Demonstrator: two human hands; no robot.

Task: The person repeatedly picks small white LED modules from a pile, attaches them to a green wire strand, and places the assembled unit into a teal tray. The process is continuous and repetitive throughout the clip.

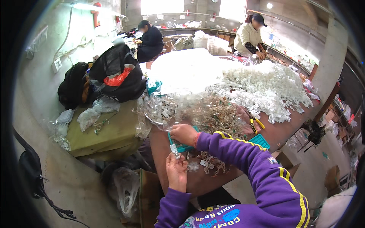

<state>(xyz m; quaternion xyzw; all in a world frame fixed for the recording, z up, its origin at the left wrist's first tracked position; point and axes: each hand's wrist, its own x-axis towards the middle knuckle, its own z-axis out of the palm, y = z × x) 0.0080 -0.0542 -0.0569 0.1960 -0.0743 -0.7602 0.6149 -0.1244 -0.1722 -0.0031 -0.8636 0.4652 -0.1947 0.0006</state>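
Observation:
Between the fingertips of my left hand (177, 171) is a small white piece with a silvery end (175, 149), held upright above the table's near edge. My right hand (184, 135) is just beyond it, over a teal plastic tray (182, 148), its fingers curled together. Whatever those fingers hold, if anything, is hidden. Crumpled clear plastic (161, 123) lies beside the right fingertips. A tangled heap of tan and green cords with small parts (224, 117) spreads beyond my right forearm. A few loose white pieces (206, 164) lie near the tray.
Yellow-and-black pliers (254, 124) and another teal tray (260, 141) are right of the heap. White pieces (266, 87) pile up behind. At left, a black bag (118, 74) stands on an olive-covered surface (106, 133). Two people work farther back. Below hangs a plastic bag (126, 190).

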